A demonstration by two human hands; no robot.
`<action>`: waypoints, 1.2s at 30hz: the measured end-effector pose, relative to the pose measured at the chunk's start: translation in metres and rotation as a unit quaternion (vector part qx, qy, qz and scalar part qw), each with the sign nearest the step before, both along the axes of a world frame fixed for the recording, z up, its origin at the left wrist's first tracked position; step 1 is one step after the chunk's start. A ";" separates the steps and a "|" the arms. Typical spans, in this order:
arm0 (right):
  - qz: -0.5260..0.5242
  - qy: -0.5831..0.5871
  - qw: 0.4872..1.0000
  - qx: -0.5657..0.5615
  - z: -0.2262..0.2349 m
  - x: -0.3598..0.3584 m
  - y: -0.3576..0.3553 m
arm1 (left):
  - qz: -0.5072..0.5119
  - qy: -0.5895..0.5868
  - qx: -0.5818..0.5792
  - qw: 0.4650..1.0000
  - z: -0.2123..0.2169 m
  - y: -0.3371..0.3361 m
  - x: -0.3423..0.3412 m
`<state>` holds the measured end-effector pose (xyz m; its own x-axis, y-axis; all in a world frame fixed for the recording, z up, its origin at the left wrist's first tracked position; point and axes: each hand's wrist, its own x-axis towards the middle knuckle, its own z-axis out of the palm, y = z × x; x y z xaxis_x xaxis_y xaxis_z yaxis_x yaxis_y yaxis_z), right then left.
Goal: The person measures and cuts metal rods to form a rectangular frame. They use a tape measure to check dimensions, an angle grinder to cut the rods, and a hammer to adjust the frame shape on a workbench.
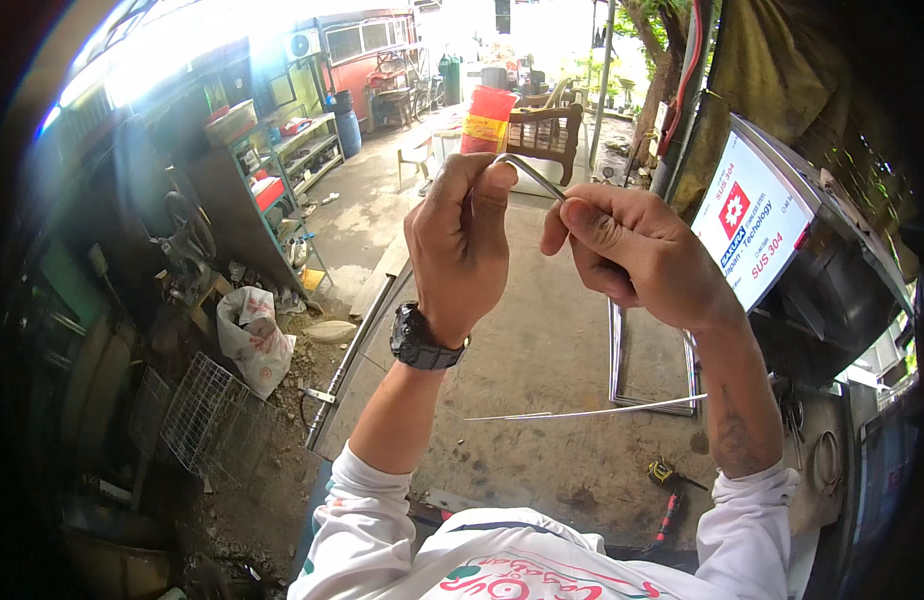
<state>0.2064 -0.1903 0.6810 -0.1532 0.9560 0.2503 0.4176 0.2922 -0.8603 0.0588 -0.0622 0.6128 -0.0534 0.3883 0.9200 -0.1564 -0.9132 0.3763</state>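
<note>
A bent metal rod (pixel 538 177) is raised in front of me, above the far part of the worktable. My left hand (pixel 454 240) pinches it beside its curved end, between thumb and fingers. The straighter part runs down to my right hand (pixel 632 245), whose thumb and curled fingers close on it. How far the rod runs inside either hand is hidden. On the worktable (pixel 542 340) beneath lie a rectangular metal frame (pixel 615 350), partly covered by my right arm, and several thin metal rods (pixel 582 411).
A tape measure (pixel 662 470) and a red-handled tool (pixel 668 518) lie near me on the right. A large boxed appliance (pixel 772 230) stands right of the table. Left are a white sack (pixel 255 340), a wire cage (pixel 207 410) and shelves (pixel 267 190). A red container (pixel 487 120) stands beyond.
</note>
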 end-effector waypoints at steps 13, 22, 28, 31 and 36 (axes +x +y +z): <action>-0.063 0.223 0.973 0.005 -0.025 -0.018 -0.007 | -0.018 -0.036 -0.070 0.997 0.002 0.000 0.024; -0.100 0.235 0.965 0.057 -0.037 -0.024 -0.017 | -0.082 -0.072 -0.098 0.989 0.001 -0.016 0.036; -0.092 0.258 0.958 0.085 -0.040 -0.023 -0.019 | -0.101 -0.106 -0.080 0.986 0.003 -0.019 0.048; -0.073 0.256 0.962 0.057 -0.043 -0.004 -0.015 | -0.061 -0.046 -0.062 0.995 -0.001 -0.012 0.051; 0.064 0.125 0.989 0.042 -0.056 0.067 0.007 | 0.003 0.057 0.079 0.995 0.009 0.036 0.021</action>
